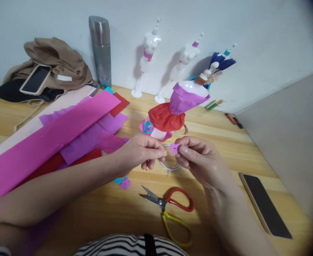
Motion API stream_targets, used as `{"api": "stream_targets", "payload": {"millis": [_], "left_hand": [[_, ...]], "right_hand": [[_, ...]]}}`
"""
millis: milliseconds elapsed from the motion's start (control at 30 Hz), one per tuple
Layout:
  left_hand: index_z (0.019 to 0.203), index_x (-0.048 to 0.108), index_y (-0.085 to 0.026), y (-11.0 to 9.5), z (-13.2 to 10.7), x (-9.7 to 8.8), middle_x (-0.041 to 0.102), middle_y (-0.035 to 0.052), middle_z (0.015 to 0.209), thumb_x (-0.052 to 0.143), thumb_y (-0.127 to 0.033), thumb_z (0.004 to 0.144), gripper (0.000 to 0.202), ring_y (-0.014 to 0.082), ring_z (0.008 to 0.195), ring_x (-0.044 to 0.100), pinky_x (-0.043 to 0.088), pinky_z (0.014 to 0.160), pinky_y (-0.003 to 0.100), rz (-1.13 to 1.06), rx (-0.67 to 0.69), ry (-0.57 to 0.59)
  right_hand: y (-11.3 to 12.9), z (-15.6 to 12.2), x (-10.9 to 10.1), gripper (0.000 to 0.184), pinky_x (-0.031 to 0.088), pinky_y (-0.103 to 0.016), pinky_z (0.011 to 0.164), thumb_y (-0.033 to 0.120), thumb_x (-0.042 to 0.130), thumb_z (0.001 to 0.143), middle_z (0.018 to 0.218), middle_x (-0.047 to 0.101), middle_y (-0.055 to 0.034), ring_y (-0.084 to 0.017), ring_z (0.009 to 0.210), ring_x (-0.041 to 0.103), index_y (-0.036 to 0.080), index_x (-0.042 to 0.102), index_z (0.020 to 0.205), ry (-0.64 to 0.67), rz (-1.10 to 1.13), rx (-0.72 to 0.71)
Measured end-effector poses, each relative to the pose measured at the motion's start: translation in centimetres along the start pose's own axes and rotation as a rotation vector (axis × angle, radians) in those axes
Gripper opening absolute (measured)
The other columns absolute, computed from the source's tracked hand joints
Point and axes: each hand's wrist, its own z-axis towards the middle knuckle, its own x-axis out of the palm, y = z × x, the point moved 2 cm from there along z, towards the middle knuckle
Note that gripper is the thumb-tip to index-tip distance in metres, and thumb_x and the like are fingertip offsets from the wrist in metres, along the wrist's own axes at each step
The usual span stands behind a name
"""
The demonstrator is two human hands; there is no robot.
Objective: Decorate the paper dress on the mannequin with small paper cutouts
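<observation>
- Left hand (148, 153): thumb and index finger drawn together at the tips; whether they pinch anything cannot be told.
- Right hand (201, 154): thumb and fingers gripping the edge of a purple flower cutout (173, 148).
- Flower cutout: above the tabletop (220, 199), between the hands; free petals point leftward, broad face toward the viewer, outline nearly round.

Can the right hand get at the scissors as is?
Probably yes: the scissors lie on the tabletop with nothing over them, close to the right hand. It's pinching a purple flower, though, so it would likely need to free itself first.
</observation>
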Motion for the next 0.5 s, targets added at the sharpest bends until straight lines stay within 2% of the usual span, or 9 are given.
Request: {"api": "stream_targets", "payload": {"millis": [133, 233, 367, 500], "left_hand": [[0.071, 0.065, -0.012, -0.2, 0.0, 0.1, 0.062, -0.0004, 0.063, 0.058, -0.017, 0.086, 0.017, 0.0048, 0.043, 0.047, 0.034, 0.042, 0.018, -0.03, -0.008, -0.02], [0.075, 0.067, -0.011, -0.3, 0.0, 0.2, 0.067, 0.0011, 0.073, 0.054, -0.014, 0.087, 0.018, 0.0043, 0.042, 0.048, 0.034, 0.041, 0.019, -0.07, -0.015, -0.035], [0.076, 0.067, -0.011, -0.2, 0.0, 0.3, 0.067, 0.0007, 0.073, 0.054, -0.014, 0.086, 0.017, 0.0044, 0.042, 0.049, 0.034, 0.041, 0.019, -0.127, -0.036, -0.04], [0.075, 0.068, -0.011, 0.0, 0.1, 0.1, 0.066, 0.0005, 0.072, 0.055, -0.014, 0.085, 0.017, 0.0046, 0.043, 0.05, 0.034, 0.039, 0.018, -0.201, -0.038, -0.046]], "right_hand": [[-0.1, 0.0, -0.3, 0.031, 0.031, -0.022, 0.042, 0.047, 0.089, 0.072, 0.053, 0.056, 0.0036, -0.008, 0.044, 0.04, 0.02, 0.075, 0.076, -0.057, -0.09, -0.061], [0.2, -0.2, -0.1, 0.023, 0.033, -0.022, 0.043, 0.041, 0.085, 0.077, 0.053, 0.057, 0.0036, -0.009, 0.045, 0.042, 0.02, 0.075, 0.076, -0.096, -0.216, -0.16], [0.8, -0.6, 0.2, 0.011, 0.037, -0.023, 0.047, 0.028, 0.082, 0.078, 0.058, 0.061, 0.0029, -0.01, 0.049, 0.047, 0.022, 0.075, 0.073, -0.157, -0.381, -0.292], [0.9, -0.6, 0.0, 0.01, 0.039, -0.023, 0.047, 0.027, 0.081, 0.08, 0.063, 0.065, 0.002, -0.01, 0.051, 0.05, 0.022, 0.074, 0.074, -0.17, -0.415, -0.327]]}}
